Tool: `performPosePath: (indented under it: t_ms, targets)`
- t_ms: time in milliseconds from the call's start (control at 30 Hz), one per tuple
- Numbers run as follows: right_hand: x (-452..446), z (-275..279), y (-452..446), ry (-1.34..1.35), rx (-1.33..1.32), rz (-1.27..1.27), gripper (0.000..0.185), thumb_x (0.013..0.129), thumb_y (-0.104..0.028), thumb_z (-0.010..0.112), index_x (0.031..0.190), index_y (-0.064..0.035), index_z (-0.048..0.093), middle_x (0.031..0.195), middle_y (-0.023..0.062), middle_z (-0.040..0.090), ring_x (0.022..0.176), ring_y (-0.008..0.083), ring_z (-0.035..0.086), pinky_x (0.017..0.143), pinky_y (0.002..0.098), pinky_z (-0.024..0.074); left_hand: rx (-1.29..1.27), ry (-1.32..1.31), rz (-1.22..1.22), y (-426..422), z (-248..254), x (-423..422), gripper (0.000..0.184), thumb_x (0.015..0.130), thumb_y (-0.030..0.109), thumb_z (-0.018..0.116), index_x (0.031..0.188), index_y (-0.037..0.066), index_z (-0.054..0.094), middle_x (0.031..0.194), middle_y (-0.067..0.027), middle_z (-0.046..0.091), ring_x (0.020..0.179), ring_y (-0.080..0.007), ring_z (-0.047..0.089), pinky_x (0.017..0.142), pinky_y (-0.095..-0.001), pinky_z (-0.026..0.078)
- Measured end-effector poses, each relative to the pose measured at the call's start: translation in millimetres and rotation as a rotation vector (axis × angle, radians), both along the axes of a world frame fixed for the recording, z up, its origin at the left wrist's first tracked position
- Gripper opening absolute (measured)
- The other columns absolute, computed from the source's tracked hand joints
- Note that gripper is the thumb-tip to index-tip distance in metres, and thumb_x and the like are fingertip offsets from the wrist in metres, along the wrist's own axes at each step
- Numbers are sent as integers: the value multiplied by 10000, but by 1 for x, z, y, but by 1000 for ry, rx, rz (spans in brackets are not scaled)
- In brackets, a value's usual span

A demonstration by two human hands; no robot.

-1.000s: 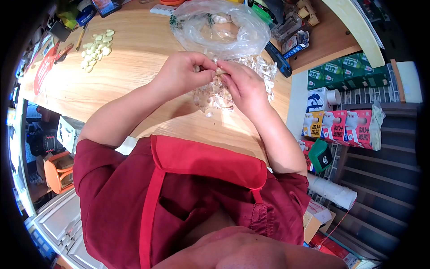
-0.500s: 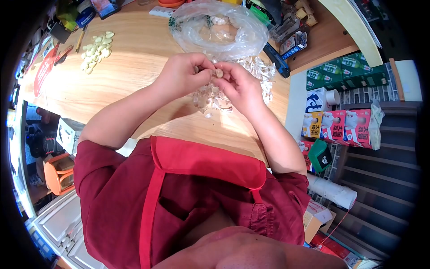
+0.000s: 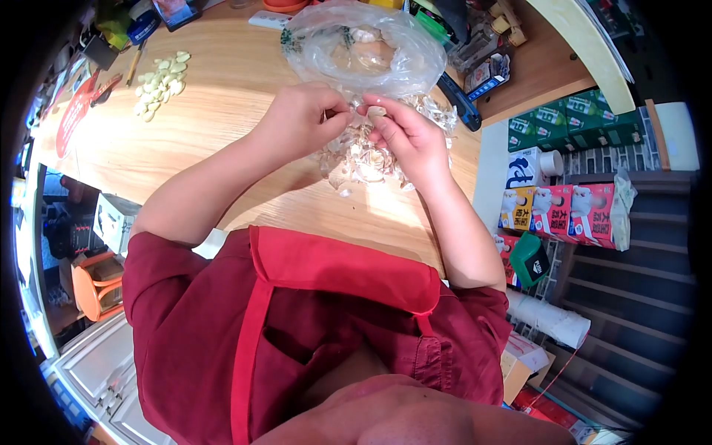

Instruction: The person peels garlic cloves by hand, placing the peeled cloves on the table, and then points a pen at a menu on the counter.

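Observation:
A pale garlic clove (image 3: pixel 376 113) is pinched between the thumb and fingers of my right hand (image 3: pixel 411 141). Just to its left, a small gap away, my left hand (image 3: pixel 302 122) is closed with thumb against fingertips; whatever lies between them is hidden. Beneath both hands spreads a heap of papery garlic skins (image 3: pixel 371 165). Behind them a clear plastic bag (image 3: pixel 311 59) lies open, with a garlic bulb (image 3: pixel 363 33) inside. Several peeled garlic cloves (image 3: pixel 159 85) form a loose pile on the left of the wooden table (image 3: pixel 230 74).
A red fan-shaped card (image 3: pixel 73 122) and a pencil (image 3: pixel 134 65) lie at the left. At the back are a phone (image 3: pixel 176 11) and a white remote (image 3: pixel 265 20). A dark blue long object (image 3: pixel 460 102) borders the skins on the right. Drink cartons (image 3: pixel 552 211) stand beyond the table.
My hands have moved apart, the right one shifting a little to the right with the clove. More of the skin heap now shows between them.

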State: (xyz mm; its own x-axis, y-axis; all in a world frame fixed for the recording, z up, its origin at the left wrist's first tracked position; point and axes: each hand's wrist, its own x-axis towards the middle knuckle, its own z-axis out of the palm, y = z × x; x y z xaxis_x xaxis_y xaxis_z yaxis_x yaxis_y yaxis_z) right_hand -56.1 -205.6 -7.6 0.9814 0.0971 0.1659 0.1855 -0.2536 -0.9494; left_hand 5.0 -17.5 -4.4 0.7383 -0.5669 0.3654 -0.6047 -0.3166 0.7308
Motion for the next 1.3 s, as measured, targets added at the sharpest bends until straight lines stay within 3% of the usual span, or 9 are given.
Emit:
performPosePath:
  t_ms: [100, 200, 300, 500, 767, 967, 1300]
  targets:
    - [1, -3, -3, -240, -394, 1, 283, 840, -80, 588, 1120, -63, 552, 897, 94, 646, 701, 130, 613, 642, 250, 502, -33, -6, 10, -1, 2, -2, 69, 758, 58, 625, 796, 1, 617, 695, -84, 564, 607, -148, 523, 552, -269, 415]
    - [-3, -4, 6, -108, -122, -43, 228, 819, -84, 618, 1038, -51, 562, 840, 97, 647, 711, 167, 641, 632, 266, 510, -4, -5, 12, -1, 4, -2, 77, 744, 62, 639, 792, 6, 617, 707, -86, 570, 599, -150, 526, 542, -270, 414]
    - [-2, -8, 4, -78, -113, -70, 201, 806, -95, 638, 985, -54, 557, 822, 91, 647, 731, 174, 652, 634, 268, 513, 30, -30, -11, 2, 4, -3, 82, 731, 61, 643, 788, 9, 616, 706, -83, 572, 592, -155, 524, 532, -274, 414]
    - [-4, 2, 2, -216, -392, -74, 197, 765, -92, 666, 938, -50, 582, 819, 93, 635, 713, 219, 638, 621, 291, 505, -12, -105, -30, 1, 5, -2, 77, 727, 76, 645, 765, 13, 620, 668, -83, 566, 582, -167, 527, 523, -290, 415]
    - [-2, 4, 1, -413, -475, -50, 177, 736, -75, 669, 897, -56, 597, 829, 107, 616, 741, 272, 612, 637, 331, 496, 44, -59, -41, 3, 8, -2, 95, 730, 64, 646, 809, 20, 619, 718, -66, 574, 575, -144, 504, 531, -261, 409]
    - [-4, 5, 2, -452, -503, -41, 178, 736, -77, 663, 897, -59, 590, 827, 114, 609, 754, 293, 602, 649, 355, 494, 1, 407, -49, 0, 17, -6, 95, 750, 66, 650, 826, 27, 608, 766, -8, 594, 665, -66, 505, 580, -216, 406]
    - [-5, 1, 3, -473, -495, -6, 182, 739, -71, 655, 900, -58, 571, 850, 113, 606, 773, 308, 597, 662, 371, 489, -24, 369, -90, 0, 15, -8, 96, 740, 42, 631, 824, 23, 590, 751, 0, 597, 637, -43, 494, 566, -198, 401]
